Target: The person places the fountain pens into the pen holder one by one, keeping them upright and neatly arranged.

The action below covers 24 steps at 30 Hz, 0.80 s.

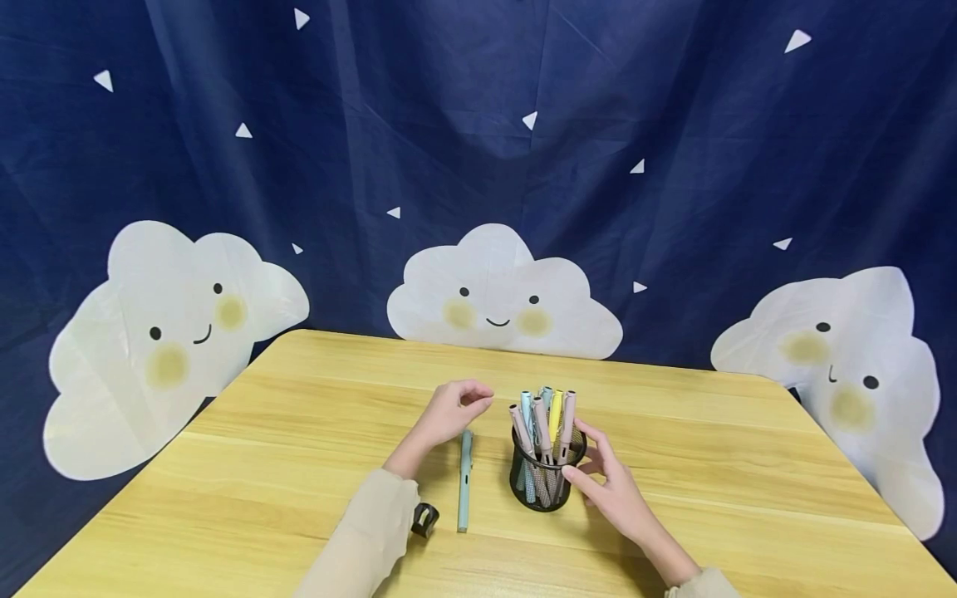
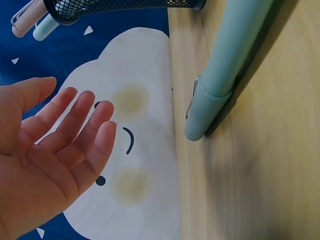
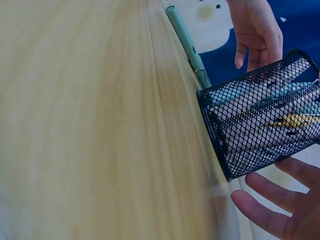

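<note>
A black mesh pen holder [image 1: 548, 498] stands upright on the table, filled with several pens [image 1: 544, 419] in pinkish grey, light blue and yellow. My right hand [image 1: 615, 490] holds its right side near the rim, thumb at the front and index finger behind; the other fingers are spread off the mesh in the right wrist view. To the left of the holder lies a green-grey capped pen [image 1: 464, 490], its clip end pointing away from me. Above and just left of that pen's far end hovers my left hand [image 1: 451, 409], fingers loosely bent with nothing in them.
A small black object [image 1: 424, 520] is by the left sleeve, left of the pen's near end. The wooden table [image 1: 299, 432] reaches back to a dark blue curtain [image 1: 463, 100] with white clouds and triangles.
</note>
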Each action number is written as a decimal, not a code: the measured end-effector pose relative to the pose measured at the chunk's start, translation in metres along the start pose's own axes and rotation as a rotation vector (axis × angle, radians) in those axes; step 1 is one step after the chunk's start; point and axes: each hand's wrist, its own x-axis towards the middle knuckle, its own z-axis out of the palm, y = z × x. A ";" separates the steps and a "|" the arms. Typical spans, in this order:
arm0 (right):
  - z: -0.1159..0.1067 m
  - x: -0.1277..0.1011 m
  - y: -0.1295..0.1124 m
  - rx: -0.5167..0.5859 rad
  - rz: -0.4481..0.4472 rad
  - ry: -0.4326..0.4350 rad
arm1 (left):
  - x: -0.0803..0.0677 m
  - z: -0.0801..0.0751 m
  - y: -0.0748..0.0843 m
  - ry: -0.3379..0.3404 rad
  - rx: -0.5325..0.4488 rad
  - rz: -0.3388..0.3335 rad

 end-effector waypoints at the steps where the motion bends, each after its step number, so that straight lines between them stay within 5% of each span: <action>1: 0.000 0.000 0.000 0.000 0.001 0.001 | 0.000 0.000 0.000 -0.005 0.001 -0.008; 17: 0.000 0.000 -0.001 -0.009 0.015 0.002 | -0.001 -0.004 -0.006 -0.101 0.000 -0.081; 24: 0.001 0.005 0.028 0.016 0.011 0.004 | -0.001 -0.007 -0.006 -0.159 0.016 -0.090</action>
